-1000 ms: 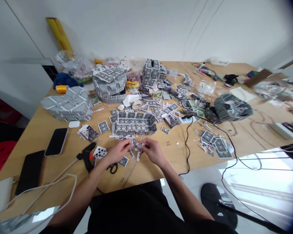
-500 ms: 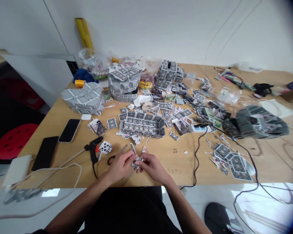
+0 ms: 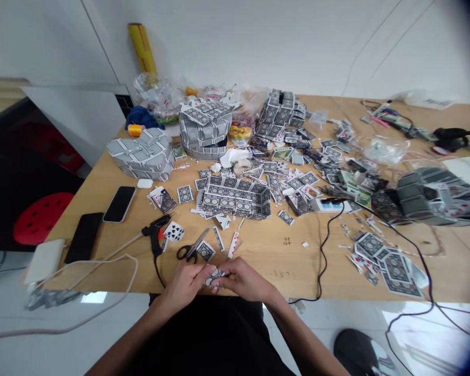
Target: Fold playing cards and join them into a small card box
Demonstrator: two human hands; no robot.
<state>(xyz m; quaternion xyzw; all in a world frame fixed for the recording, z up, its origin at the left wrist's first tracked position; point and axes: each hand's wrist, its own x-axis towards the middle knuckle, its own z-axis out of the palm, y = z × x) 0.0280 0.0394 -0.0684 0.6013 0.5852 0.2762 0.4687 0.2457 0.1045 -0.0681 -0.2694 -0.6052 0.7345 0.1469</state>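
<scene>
Between my two hands, near the table's front edge, is a small patterned piece of playing card (image 3: 214,277). My left hand (image 3: 186,282) pinches its left side, and my right hand (image 3: 245,279) grips the right side; the fingers hide part of it. Just beyond my left hand lie black-handled scissors (image 3: 191,248) and a cut card piece (image 3: 206,251). Two narrow card strips, one patterned (image 3: 218,238) and one white with red marks (image 3: 233,244), rest ahead of the hands. Farther back stands an open rectangular box made of cards (image 3: 235,198).
A glue gun (image 3: 155,232) with a cord lies left, near two phones (image 3: 119,203) and a white power bank (image 3: 44,261). Heart-shaped card boxes (image 3: 141,154) stand behind. At right are a power strip (image 3: 329,205), a black cable (image 3: 324,250) and scattered cards (image 3: 397,266).
Both hands have drawn back toward the table's front edge with the card piece. The scissors and a card piece beside them now show fully. The whole view has shifted slightly.
</scene>
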